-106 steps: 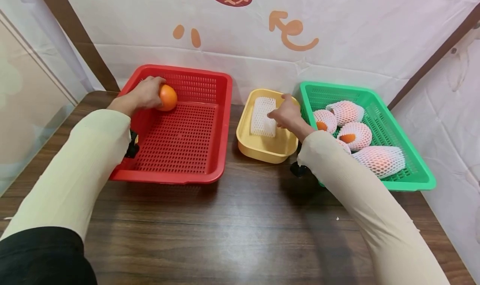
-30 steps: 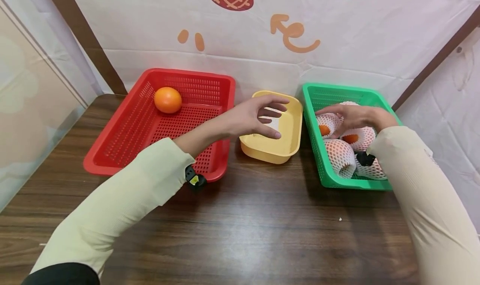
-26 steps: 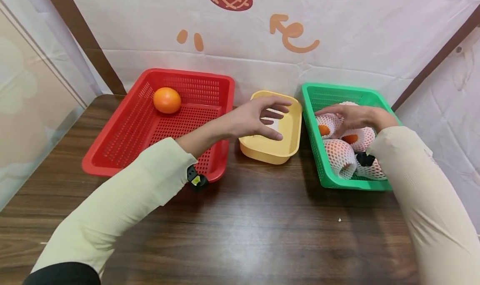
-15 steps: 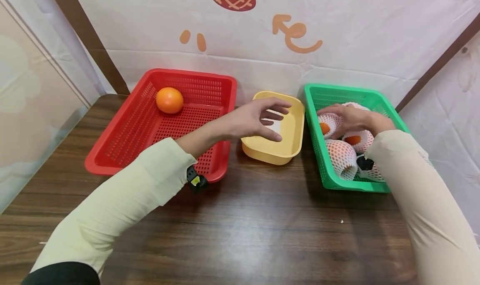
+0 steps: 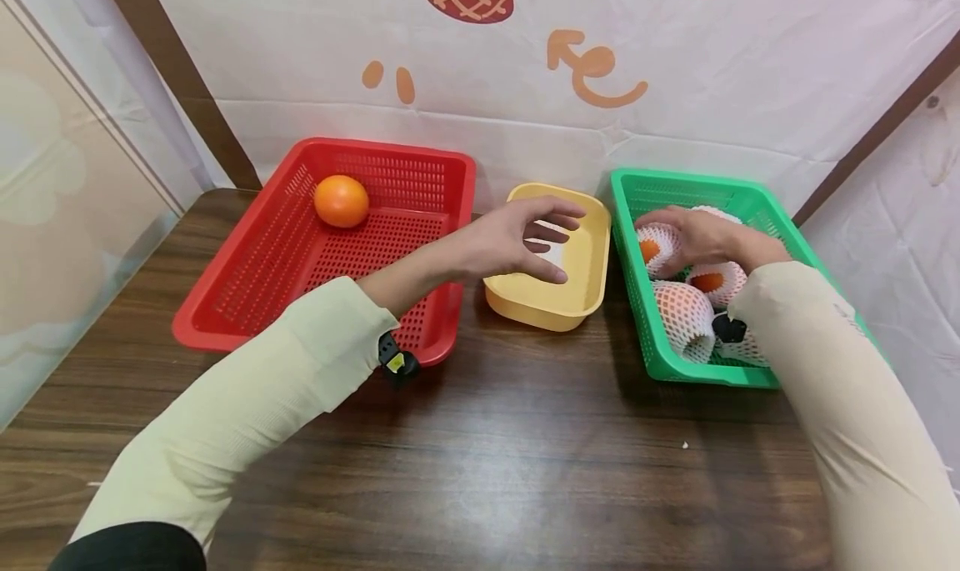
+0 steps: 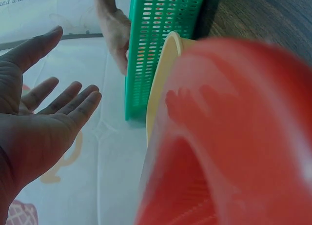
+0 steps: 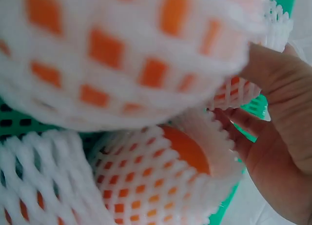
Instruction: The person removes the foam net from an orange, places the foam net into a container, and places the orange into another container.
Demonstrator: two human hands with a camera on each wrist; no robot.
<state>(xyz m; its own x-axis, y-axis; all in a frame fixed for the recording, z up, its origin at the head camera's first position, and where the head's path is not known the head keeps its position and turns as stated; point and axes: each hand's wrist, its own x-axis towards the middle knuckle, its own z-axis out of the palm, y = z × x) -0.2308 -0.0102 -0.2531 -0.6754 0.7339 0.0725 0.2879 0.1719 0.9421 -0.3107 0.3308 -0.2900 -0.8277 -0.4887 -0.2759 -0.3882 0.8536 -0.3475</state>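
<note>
My left hand (image 5: 498, 242) hovers over the yellow tray (image 5: 543, 317), its fingers spread and holding nothing; the left wrist view shows the palm (image 6: 39, 137) bare. A white foam net sleeve (image 5: 553, 252) lies in that tray, partly hidden by the fingers. Inside the green basket (image 5: 697, 375), my right hand (image 5: 697, 236) grips an orange in a foam net (image 5: 654, 250) with thumb and fingers around it. Right beside it are several other netted oranges (image 5: 684, 317), close up in the right wrist view. A bare orange (image 5: 341, 202) sits in the red basket (image 5: 315, 258).
The three containers stand in a row along a white printed cloth (image 5: 480, 96) behind the brown wooden table (image 5: 525, 463). My left forearm crosses the red basket's front right part. My right sleeve (image 5: 840, 371) covers the green basket's front right corner.
From 3.5 s ago, my left hand has left the bare orange and moved right over the tray; my right hand went from the tray into the green basket. Over the last second both hands stay nearly still.
</note>
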